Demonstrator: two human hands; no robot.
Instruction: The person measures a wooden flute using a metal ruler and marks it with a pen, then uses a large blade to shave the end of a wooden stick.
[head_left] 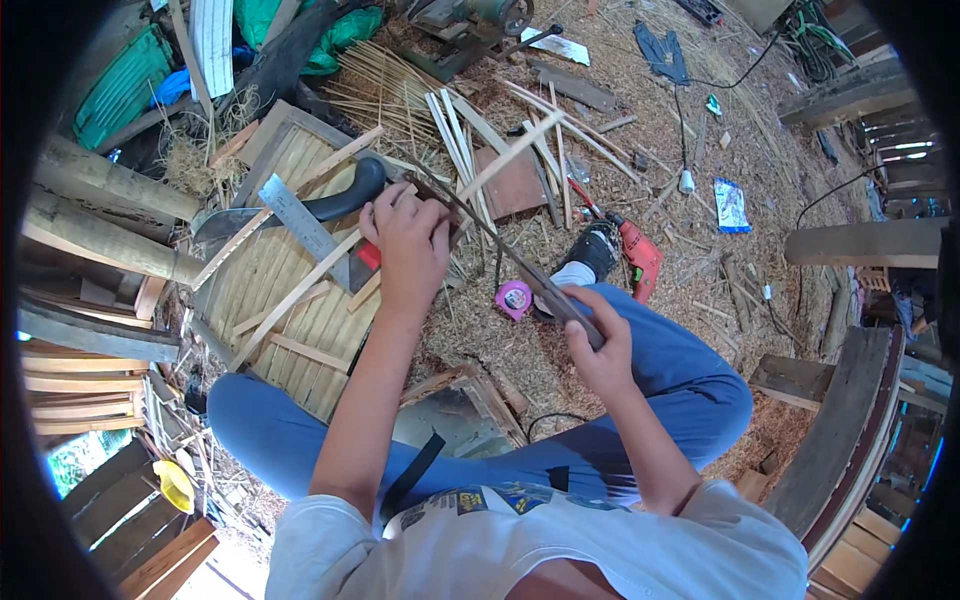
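My left hand (408, 235) is closed over a long pale wooden strip (518, 152), which slants from the slatted board (262, 268) up to the right. My right hand (600, 345) grips the dark handle of a long, narrow-bladed tool (535, 278); its blade lies across the strip just right of my left hand. Whether the blade is a saw or a knife I cannot make out. Beside my left hand lie a metal try square (300, 222) with a red part and a large knife (350, 192) with a curved black handle.
A pink tape measure (514, 299) and a red power drill (640, 258) lie near my shoe (592, 250). Beyond are loose strips (450, 130), a bundle of thin sticks (375, 90) and a blue-white packet (731, 206) on shavings. Wooden beams (850, 430) stand at the right.
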